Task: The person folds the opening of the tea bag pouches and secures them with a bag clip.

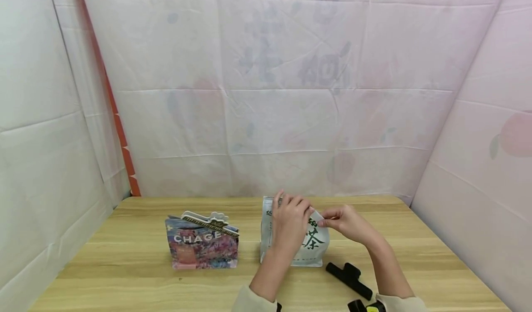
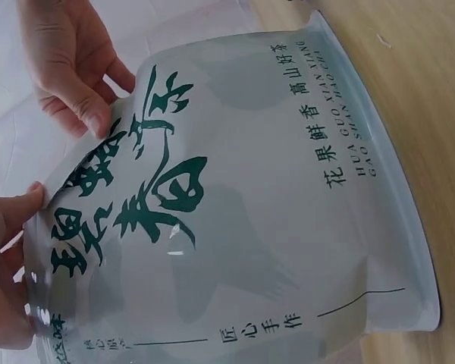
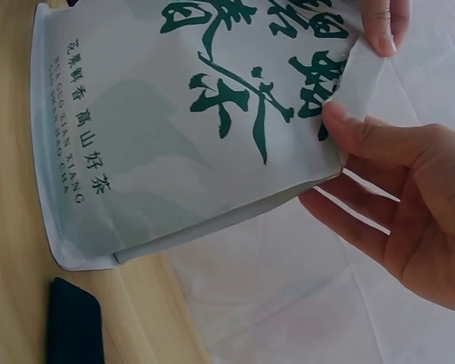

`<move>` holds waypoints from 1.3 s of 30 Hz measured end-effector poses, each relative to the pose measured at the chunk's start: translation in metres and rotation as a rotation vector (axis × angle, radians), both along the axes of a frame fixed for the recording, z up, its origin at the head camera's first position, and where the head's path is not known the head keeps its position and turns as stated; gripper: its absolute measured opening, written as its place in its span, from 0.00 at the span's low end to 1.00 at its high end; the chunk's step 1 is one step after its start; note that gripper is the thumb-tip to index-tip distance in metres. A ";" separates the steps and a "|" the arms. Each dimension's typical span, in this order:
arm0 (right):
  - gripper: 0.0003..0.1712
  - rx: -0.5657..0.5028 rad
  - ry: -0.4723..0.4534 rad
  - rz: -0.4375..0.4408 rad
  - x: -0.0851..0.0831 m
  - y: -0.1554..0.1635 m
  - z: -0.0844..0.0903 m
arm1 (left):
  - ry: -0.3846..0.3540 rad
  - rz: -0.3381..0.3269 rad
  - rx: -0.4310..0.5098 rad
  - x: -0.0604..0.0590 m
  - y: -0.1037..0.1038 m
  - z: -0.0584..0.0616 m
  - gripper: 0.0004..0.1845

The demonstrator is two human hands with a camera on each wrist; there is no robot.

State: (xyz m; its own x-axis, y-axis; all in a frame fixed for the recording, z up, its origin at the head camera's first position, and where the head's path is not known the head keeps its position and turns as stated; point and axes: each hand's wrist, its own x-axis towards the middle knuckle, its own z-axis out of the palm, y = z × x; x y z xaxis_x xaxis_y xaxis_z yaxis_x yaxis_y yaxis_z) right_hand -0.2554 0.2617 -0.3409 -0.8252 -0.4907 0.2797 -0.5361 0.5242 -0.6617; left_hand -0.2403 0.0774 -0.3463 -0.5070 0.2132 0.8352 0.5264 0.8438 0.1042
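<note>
A pale tea bag (image 1: 312,252) with green Chinese lettering stands upright on the table. My left hand (image 1: 287,224) grips its top edge from the front and covers part of the lettering. At the bag's upper right corner, my right hand (image 1: 349,224) pinches the edge between thumb and fingers. The right wrist view shows the top of the bag (image 3: 152,144) bent over between the two hands. In front of the bag, to the right, lies a black bag clip (image 1: 349,278), touched by neither hand.
To the left stands a colourful bag (image 1: 203,252) lettered "CHAGE", with a decorated clip (image 1: 211,222) slanting across its top. Both bags are on a wooden table (image 1: 133,256). Pale cloth sheets (image 1: 266,118) hang behind it and at both sides.
</note>
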 end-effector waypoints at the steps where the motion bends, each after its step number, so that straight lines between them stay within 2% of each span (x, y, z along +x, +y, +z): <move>1: 0.03 0.004 0.023 -0.012 0.000 -0.001 -0.001 | -0.007 0.003 -0.008 0.000 0.000 0.001 0.04; 5: 0.04 0.016 0.068 -0.048 -0.002 -0.002 -0.003 | -0.049 0.016 -0.043 0.001 -0.003 0.002 0.07; 10: 0.03 0.025 0.064 -0.070 -0.002 -0.002 -0.004 | -0.095 0.055 -0.056 -0.001 -0.008 0.002 0.13; 19: 0.09 0.003 -0.030 -0.016 0.003 -0.004 0.003 | -0.074 0.024 0.001 -0.004 -0.011 0.000 0.13; 31: 0.04 -0.032 0.112 -0.091 0.000 -0.014 0.001 | -0.062 0.049 -0.016 -0.004 -0.010 0.002 0.13; 39: 0.07 -0.023 0.042 -0.060 0.005 -0.011 0.006 | -0.091 0.034 -0.031 -0.001 -0.011 0.003 0.13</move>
State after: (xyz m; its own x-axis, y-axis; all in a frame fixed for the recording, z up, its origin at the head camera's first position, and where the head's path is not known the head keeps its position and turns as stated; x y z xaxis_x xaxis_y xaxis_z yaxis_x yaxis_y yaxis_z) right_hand -0.2501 0.2510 -0.3348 -0.8403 -0.4341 0.3248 -0.5314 0.5413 -0.6516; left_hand -0.2417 0.0668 -0.3436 -0.5881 0.2195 0.7784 0.4873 0.8643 0.1244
